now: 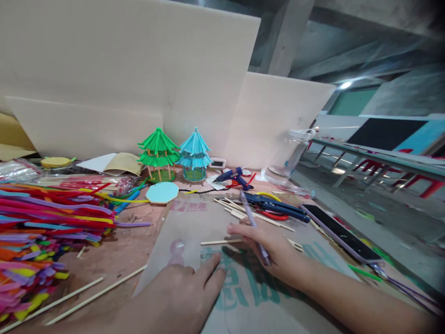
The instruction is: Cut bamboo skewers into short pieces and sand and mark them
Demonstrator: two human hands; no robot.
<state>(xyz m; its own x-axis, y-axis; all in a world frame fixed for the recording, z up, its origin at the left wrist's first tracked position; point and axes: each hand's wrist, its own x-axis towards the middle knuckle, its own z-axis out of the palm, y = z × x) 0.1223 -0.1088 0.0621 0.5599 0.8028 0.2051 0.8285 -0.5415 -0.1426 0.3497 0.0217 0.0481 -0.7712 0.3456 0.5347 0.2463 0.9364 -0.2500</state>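
Note:
My right hand (274, 246) is closed around a pale purple pen (251, 212), its upper end leaning away from me. Under the fingers of that hand runs a thin wooden stick (219, 242), lying on the printed board (167, 246). My left hand (189, 287) rests on the board just nearer to me than the stick, its fingers stretched out and pointing right. What lies beneath its fingertips is hard to make out. Several more sticks (260, 216) lie beyond my right hand, beside dark blue-handled pliers (278, 206).
Colourful pipe cleaners (62, 218) pile up at left, near loose sticks (100, 292). Behind stand a green pagoda model (159, 157) and a blue one (195, 155), an octagonal light-blue piece (162, 192) and a glue gun (232, 176). At right are a phone (342, 232) and a clear jar (295, 150).

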